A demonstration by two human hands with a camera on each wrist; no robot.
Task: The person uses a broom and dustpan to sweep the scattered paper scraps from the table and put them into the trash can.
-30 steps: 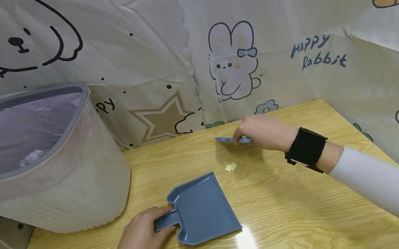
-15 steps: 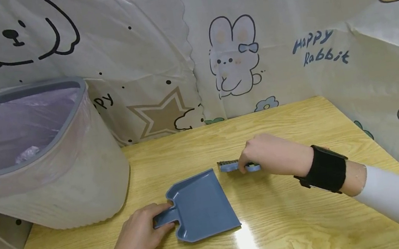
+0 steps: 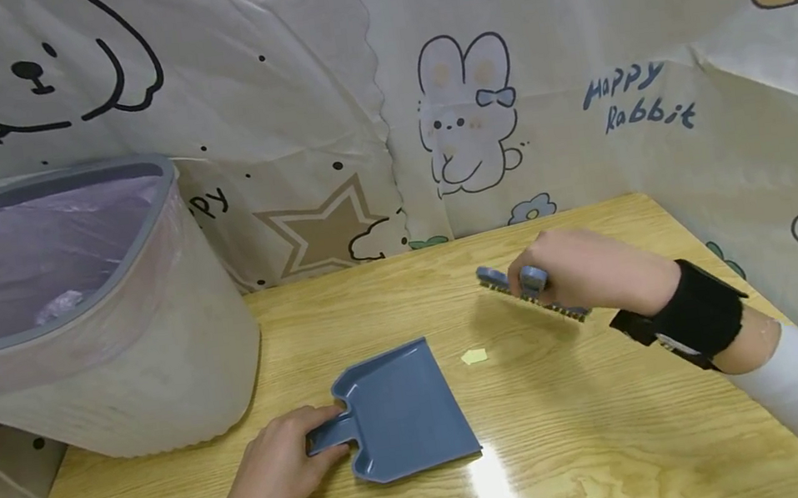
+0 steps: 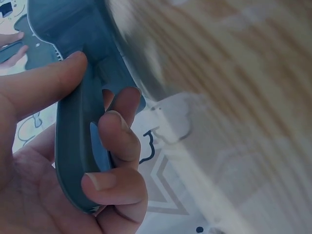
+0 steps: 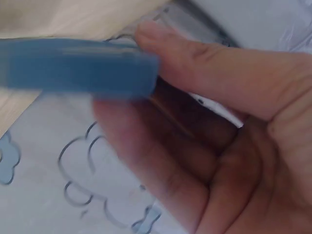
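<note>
My left hand (image 3: 277, 471) grips the short handle of a blue-grey dustpan (image 3: 409, 416), which lies on the table with its wide lip facing right. In the left wrist view the fingers curl round the looped handle (image 4: 73, 141) and the thumb presses on top. Behind the dustpan, to the right, my right hand (image 3: 587, 270) holds a small blue brush (image 3: 491, 277), tilted, its bristles along the lower edge. The brush (image 5: 78, 68) is blurred in the right wrist view, between thumb and fingers. A pale yellow paper scrap (image 3: 474, 356) lies just right of the dustpan's lip.
A large pale bin (image 3: 178, 354) with a purple liner stands at the left, some crumpled plastic inside. The wooden table (image 3: 621, 438) ends at a cartoon-printed cloth (image 3: 321, 116) behind and to the right.
My right hand drew the brush forward to beside the dustpan's lip, then lifted it back and right, turning it. The paper scrap sits nearer the front than before. The left hand and dustpan stay put.
</note>
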